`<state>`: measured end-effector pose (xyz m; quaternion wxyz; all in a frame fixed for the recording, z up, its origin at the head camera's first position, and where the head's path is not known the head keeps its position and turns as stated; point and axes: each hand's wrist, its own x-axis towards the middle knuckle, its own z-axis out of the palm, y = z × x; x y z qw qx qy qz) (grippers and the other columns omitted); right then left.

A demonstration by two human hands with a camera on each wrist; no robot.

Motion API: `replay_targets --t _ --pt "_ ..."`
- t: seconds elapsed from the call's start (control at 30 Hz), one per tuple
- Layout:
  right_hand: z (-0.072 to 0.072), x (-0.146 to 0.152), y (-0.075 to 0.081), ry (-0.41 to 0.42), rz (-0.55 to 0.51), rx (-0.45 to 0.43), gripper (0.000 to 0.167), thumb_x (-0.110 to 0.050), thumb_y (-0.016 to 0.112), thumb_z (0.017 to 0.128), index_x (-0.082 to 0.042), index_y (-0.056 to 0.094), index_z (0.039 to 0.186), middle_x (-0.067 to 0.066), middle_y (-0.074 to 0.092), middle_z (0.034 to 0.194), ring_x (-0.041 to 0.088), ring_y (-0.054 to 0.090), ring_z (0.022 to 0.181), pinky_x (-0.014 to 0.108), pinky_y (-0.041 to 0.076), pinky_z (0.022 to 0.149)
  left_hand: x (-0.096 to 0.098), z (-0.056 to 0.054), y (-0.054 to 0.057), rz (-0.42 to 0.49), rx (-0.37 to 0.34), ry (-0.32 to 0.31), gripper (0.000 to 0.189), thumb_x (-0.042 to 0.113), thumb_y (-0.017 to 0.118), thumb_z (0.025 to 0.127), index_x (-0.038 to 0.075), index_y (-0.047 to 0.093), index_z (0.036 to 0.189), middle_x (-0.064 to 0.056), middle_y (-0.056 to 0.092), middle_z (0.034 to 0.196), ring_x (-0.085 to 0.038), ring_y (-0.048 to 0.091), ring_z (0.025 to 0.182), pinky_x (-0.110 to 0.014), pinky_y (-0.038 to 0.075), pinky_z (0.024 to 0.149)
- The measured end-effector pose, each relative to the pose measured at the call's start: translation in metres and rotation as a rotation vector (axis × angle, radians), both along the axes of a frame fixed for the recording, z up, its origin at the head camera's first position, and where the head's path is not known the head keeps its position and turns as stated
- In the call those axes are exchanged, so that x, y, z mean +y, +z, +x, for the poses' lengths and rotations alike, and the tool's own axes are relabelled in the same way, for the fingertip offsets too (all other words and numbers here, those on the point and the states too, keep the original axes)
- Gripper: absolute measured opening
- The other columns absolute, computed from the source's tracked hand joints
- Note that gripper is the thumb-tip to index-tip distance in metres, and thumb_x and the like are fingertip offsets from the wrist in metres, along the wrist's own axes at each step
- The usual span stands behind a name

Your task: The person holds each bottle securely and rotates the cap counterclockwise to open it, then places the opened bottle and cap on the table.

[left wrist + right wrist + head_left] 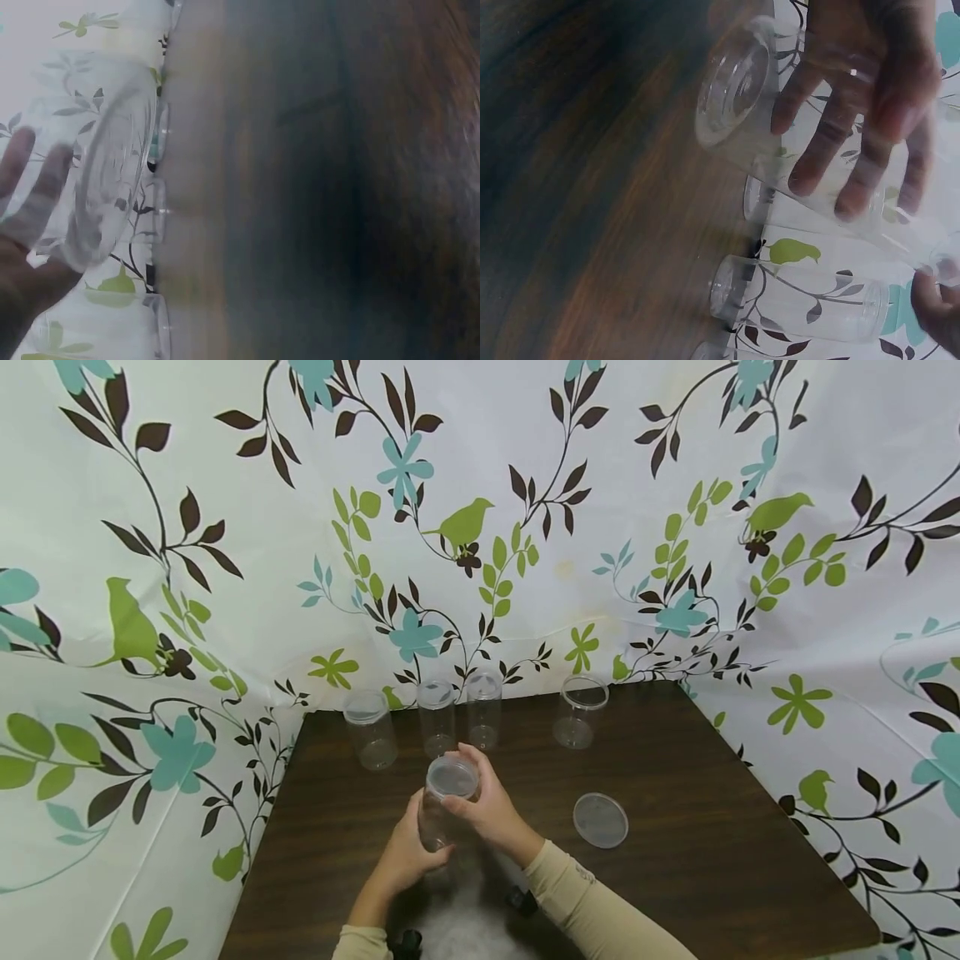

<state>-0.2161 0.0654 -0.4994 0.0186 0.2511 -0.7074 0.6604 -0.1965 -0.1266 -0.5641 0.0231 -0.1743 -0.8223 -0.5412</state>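
Note:
A clear plastic jar point(435, 821), tilted a little, is held up in front of my body over the table. My left hand point(408, 847) grips it around the lower side; in the right wrist view its fingers point(810, 169) show through the clear wall. At the top, my right hand point(491, 802) holds the rim of the translucent lid point(452, 774), thumb on the near side and fingers behind. The round base of the jar point(94, 172) faces the camera in the left wrist view.
Along the back of the dark wooden table point(697, 860) stand a wide lidded jar point(372, 735), two slimmer jars point(437, 722) and a jar with an open rim point(576, 727). A loose round lid point(601, 820) lies flat to the right. A patterned curtain point(525, 635) encloses the table.

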Motion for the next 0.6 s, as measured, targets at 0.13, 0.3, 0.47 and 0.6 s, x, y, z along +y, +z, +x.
replay_targets --t 0.13,0.3,0.47,0.6 --pt "-0.006 0.006 0.002 0.131 -0.059 -0.017 0.087 -0.031 0.079 0.09 -0.008 0.027 0.156 0.016 0.053 0.146 0.026 0.054 0.125 0.034 0.044 0.102 -0.002 0.002 0.004 0.024 -0.078 -0.143 0.102 0.018 0.088 0.075 0.01 0.026 0.155 -0.016 0.049 0.148 -0.03 0.054 0.125 -0.045 0.046 0.101" --pt "-0.013 0.015 0.001 0.328 -0.125 -0.061 0.084 -0.028 0.078 0.091 -0.009 0.027 0.156 0.022 0.048 0.149 0.026 0.052 0.127 0.039 0.045 0.102 -0.006 0.002 0.003 0.064 -0.132 -0.265 0.096 0.016 0.086 0.079 0.012 0.026 0.153 -0.016 0.05 0.144 -0.033 0.054 0.123 -0.035 0.047 0.098" --pt "-0.015 0.017 -0.004 0.353 -0.153 -0.059 0.09 -0.032 0.078 0.091 -0.009 0.022 0.158 0.022 0.037 0.157 0.021 0.049 0.132 0.035 0.042 0.105 -0.005 0.002 0.003 0.094 -0.146 -0.28 0.095 0.016 0.085 0.079 0.011 0.026 0.153 -0.016 0.048 0.145 -0.033 0.052 0.127 -0.035 0.045 0.1" --pt "-0.015 0.015 -0.009 0.304 -0.196 -0.05 0.098 -0.035 0.078 0.091 -0.004 0.015 0.159 0.024 0.028 0.16 0.022 0.043 0.137 0.033 0.041 0.107 -0.006 0.003 0.004 0.101 -0.123 -0.21 0.101 0.017 0.087 0.077 0.009 0.024 0.155 -0.015 0.051 0.144 -0.03 0.054 0.125 -0.036 0.045 0.101"
